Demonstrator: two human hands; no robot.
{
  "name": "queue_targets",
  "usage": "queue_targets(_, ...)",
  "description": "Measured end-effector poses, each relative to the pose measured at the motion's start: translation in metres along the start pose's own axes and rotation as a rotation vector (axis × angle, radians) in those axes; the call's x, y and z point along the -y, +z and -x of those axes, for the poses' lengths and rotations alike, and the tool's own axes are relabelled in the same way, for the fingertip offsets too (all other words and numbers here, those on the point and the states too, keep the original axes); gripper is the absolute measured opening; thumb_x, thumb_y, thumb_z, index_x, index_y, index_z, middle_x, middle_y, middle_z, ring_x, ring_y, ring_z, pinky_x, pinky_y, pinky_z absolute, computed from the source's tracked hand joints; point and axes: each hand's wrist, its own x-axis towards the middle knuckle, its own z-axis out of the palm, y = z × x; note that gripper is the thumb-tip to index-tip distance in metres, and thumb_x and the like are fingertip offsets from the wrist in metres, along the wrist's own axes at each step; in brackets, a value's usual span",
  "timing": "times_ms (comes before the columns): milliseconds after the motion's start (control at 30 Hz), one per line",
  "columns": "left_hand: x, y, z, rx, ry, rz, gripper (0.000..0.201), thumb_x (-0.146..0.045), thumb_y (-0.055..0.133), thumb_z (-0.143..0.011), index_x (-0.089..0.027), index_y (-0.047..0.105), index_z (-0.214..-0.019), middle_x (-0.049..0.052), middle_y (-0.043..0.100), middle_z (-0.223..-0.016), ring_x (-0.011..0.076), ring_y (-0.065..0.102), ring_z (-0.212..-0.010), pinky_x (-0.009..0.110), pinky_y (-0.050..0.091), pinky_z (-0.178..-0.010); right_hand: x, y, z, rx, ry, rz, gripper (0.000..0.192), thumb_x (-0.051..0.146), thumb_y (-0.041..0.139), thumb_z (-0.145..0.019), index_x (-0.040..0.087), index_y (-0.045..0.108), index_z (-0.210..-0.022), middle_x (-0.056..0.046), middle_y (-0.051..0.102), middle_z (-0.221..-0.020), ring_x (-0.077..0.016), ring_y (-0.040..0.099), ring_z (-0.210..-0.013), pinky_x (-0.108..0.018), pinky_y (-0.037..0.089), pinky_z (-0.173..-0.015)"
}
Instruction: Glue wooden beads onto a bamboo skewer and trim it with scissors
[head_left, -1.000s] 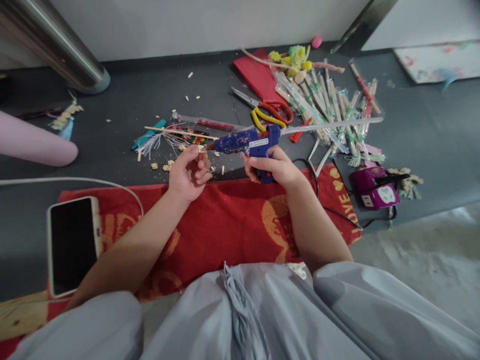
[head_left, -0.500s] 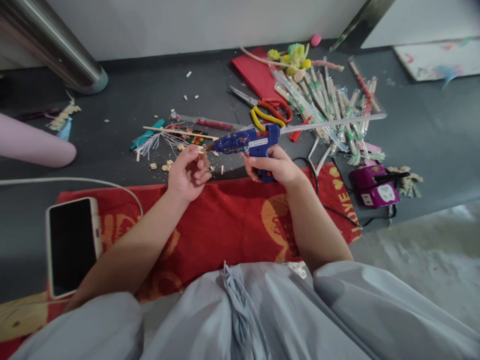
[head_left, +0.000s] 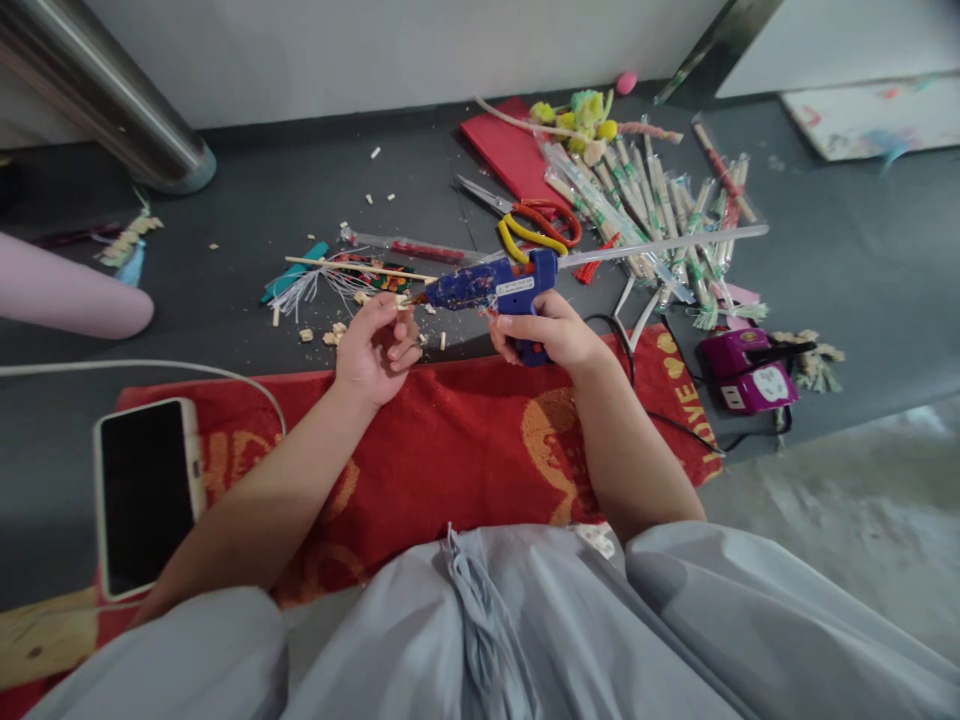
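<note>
My right hand (head_left: pixel 551 335) grips the handle of a blue glue gun (head_left: pixel 495 285) with a long clear glue stick (head_left: pixel 667 245) sticking out of its back. The nozzle points left at a small pale wooden piece (head_left: pixel 401 299) pinched in the fingertips of my left hand (head_left: pixel 375 350). Both hands hover over the far edge of a red towel (head_left: pixel 450 450) on the dark floor.
A phone (head_left: pixel 146 490) with a white cable lies at the left on the towel. Scissors (head_left: pixel 536 225), a red sheet (head_left: pixel 510 150), a heap of wrapped sticks (head_left: pixel 660 210), a purple power strip (head_left: pixel 746 375), a pink roll (head_left: pixel 67 295) and wood crumbs lie around.
</note>
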Motion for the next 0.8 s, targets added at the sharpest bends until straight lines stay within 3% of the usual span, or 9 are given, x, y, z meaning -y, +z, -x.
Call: queue_targets(800, -0.0003, 0.0026, 0.0007, -0.005, 0.012, -0.014, 0.029, -0.020, 0.067, -0.072, -0.019, 0.041, -0.060, -0.008, 0.041, -0.048, 0.0015, 0.029, -0.035, 0.013, 0.017, -0.032, -0.0002, -0.0017, -0.0002, -0.005, -0.014, -0.011, 0.036, 0.042, 0.070, -0.080, 0.014, 0.057, -0.060, 0.002, 0.060, -0.048, -0.0068, 0.052, -0.041, -0.020, 0.040, -0.045)
